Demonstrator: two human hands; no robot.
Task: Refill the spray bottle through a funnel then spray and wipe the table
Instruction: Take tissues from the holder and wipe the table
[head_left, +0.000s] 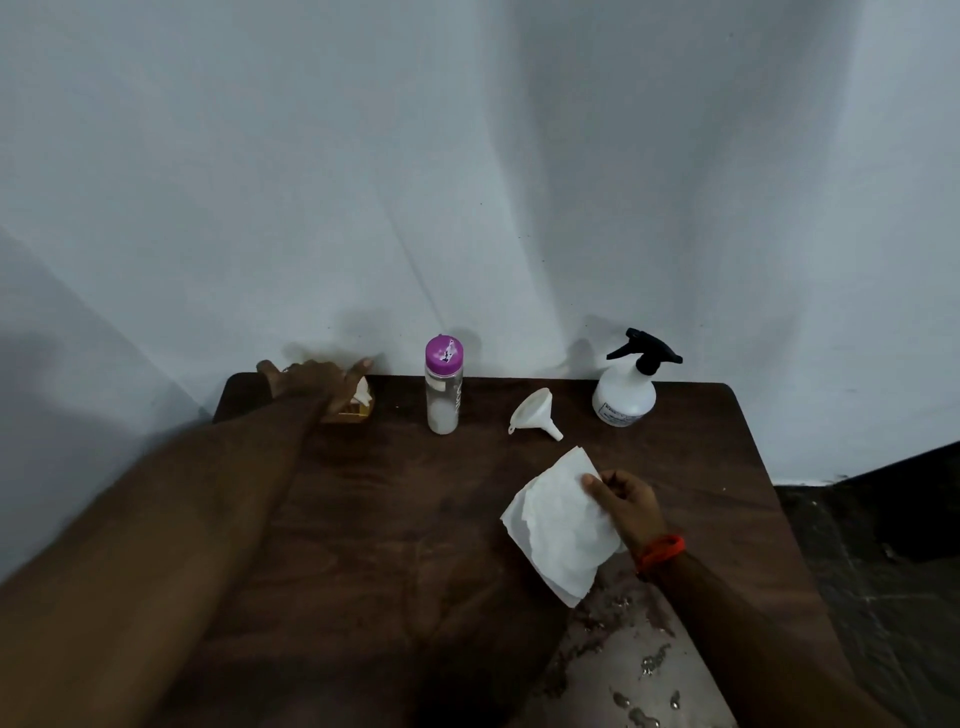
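Dim, bluish indoor light. Soft shadows fall on the wall (467, 156) behind the objects. Wet patches glint on the dark surface (395, 519) at lower right. The outstretched left hand (311, 382) is motion-blurred; wide-angle distortion bends the edges.

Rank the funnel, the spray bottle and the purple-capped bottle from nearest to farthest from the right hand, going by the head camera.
Measured from the right hand, which holds a white tissue:
1. Funnel, lying on its side just beyond the hand.
2. Spray bottle, upright at the table's far right edge.
3. Purple-capped bottle, upright at the far edge, further left, towards the left hand.
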